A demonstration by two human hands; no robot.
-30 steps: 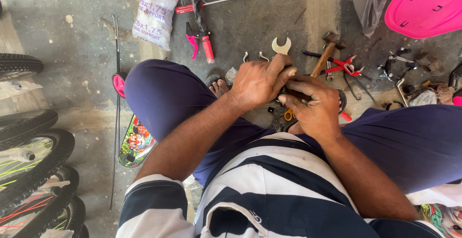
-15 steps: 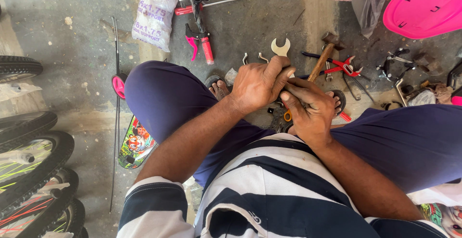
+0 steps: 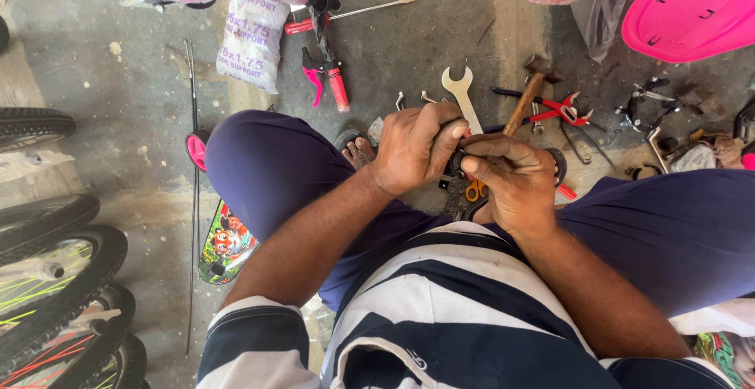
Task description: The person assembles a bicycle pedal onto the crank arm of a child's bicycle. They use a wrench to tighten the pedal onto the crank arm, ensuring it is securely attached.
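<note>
Both hands meeting at frame centre, above the lap: left hand (image 3: 417, 149) curled from the left, right hand (image 3: 511, 180) from the right, fingers of both closed together around a small dark part (image 3: 458, 162) pinched between them (mostly hidden, kind impossible to tell). Just below the grip, orange-handled scissors (image 3: 474, 191) peeking out, touching or only near not clear. Judging by the tight two-handed hold, still mid-assembly or mid-adjustment of that part; nothing visibly finished, nothing set aside as done. Beyond the knuckles on the concrete floor (image 3: 141, 121), tools spread out: open-ended spanner (image 3: 459, 94) upper centre, wooden-handled hammer (image 3: 525, 99) just right of it, red pliers (image 3: 560, 110) further right, pink-handled cutters (image 3: 326, 78) upper left of centre, a white printed bag (image 3: 252, 39) beside them. Pink seat-like shell (image 3: 692, 11) at upper right, bicycle tyres (image 3: 55, 279) along the left edge, none of them touched.
</note>
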